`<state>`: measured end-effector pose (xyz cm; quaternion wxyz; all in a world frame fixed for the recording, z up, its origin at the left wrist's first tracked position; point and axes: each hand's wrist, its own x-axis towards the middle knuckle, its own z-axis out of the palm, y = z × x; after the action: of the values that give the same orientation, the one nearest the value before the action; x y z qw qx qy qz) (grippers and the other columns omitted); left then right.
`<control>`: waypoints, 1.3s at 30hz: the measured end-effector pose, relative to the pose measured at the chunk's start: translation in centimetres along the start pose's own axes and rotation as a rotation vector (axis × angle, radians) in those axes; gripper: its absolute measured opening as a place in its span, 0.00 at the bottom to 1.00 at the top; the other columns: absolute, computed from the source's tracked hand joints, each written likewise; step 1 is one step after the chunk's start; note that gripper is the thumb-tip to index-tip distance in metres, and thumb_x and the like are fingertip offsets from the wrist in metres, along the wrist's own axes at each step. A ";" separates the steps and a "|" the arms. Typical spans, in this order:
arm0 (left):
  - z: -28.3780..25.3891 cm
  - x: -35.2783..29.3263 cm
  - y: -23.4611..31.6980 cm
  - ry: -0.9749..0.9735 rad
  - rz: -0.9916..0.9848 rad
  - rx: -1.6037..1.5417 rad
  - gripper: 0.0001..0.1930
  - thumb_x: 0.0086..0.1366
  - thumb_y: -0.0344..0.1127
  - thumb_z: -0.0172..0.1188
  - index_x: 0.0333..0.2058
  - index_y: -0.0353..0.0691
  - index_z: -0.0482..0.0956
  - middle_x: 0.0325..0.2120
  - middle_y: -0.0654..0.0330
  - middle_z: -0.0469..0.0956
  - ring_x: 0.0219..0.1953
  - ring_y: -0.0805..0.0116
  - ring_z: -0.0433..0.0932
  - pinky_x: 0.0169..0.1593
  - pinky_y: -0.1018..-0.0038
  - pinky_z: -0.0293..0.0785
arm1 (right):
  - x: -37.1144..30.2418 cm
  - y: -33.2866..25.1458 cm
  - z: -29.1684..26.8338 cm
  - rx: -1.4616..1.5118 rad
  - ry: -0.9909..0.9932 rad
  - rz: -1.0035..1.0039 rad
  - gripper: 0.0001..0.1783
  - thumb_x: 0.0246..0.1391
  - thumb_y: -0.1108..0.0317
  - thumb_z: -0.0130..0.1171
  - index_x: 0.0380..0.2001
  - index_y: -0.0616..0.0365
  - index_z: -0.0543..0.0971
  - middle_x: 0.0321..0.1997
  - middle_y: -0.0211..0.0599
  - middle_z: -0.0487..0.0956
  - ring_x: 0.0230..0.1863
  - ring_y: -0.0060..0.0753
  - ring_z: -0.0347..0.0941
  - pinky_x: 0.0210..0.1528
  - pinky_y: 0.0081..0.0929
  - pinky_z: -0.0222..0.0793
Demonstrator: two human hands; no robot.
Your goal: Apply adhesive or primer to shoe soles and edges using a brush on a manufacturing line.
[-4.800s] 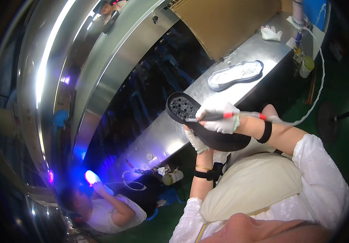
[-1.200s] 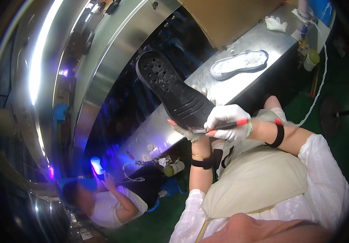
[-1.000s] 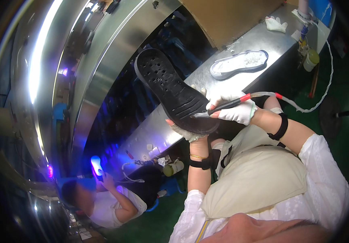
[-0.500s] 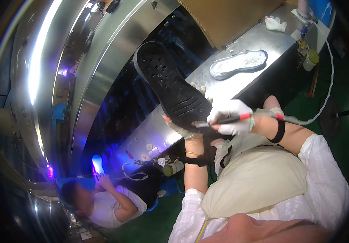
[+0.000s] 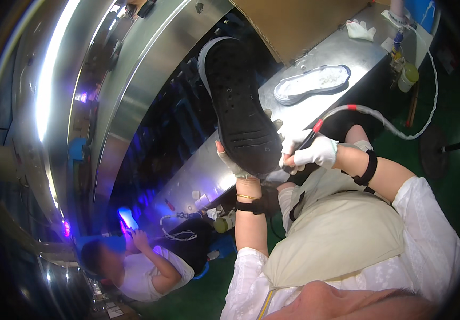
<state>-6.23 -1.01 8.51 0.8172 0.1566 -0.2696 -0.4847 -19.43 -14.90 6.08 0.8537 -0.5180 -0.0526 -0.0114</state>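
While the left hand (image 5: 235, 162) clamps the black shoe sole (image 5: 240, 106) at its near end, long axis running up and away, the right hand (image 5: 315, 152) closes on a red-tipped tool (image 5: 309, 140) touching the sole's right edge.

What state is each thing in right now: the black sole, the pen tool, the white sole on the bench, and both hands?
Black sole: held up, tread facing the camera.
Left hand: gripping the black sole's lower end.
Right hand: gloved, holding the pen tool.
Pen tool: tip at the sole's edge, hose attached.
White sole: lying flat on the steel bench.
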 end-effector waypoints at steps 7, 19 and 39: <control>-0.8 0.2 0.7 0.258 -0.096 0.213 0.44 0.62 0.68 0.43 0.67 0.41 0.54 0.64 0.47 0.60 0.63 0.46 0.64 0.65 0.50 0.61 | 1.0 0.2 -0.7 -0.456 -0.043 -0.374 0.06 0.47 0.78 0.66 0.30 0.58 0.81 0.35 0.34 0.82 0.37 0.26 0.78 0.42 0.25 0.74; -2.7 1.3 0.7 0.411 -0.392 0.171 0.28 0.67 0.50 0.51 0.56 0.32 0.71 0.51 0.49 0.76 0.52 0.57 0.77 0.57 0.65 0.72 | 1.0 -1.5 -2.2 -0.405 -0.138 -0.114 0.08 0.44 0.76 0.64 0.31 0.57 0.82 0.35 0.32 0.82 0.35 0.24 0.78 0.38 0.22 0.73; -1.6 1.2 0.7 0.446 -0.556 0.123 0.27 0.69 0.52 0.46 0.57 0.36 0.69 0.50 0.50 0.76 0.48 0.56 0.78 0.53 0.62 0.75 | 1.1 -3.0 -4.9 -0.474 -0.120 -0.069 0.08 0.40 0.79 0.62 0.28 0.57 0.82 0.31 0.32 0.82 0.33 0.25 0.77 0.36 0.23 0.72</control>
<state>-4.37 -1.73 7.96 0.6819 0.3747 -0.0602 -0.6252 -18.19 -20.61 6.62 0.7029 -0.7013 -0.1168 -0.0220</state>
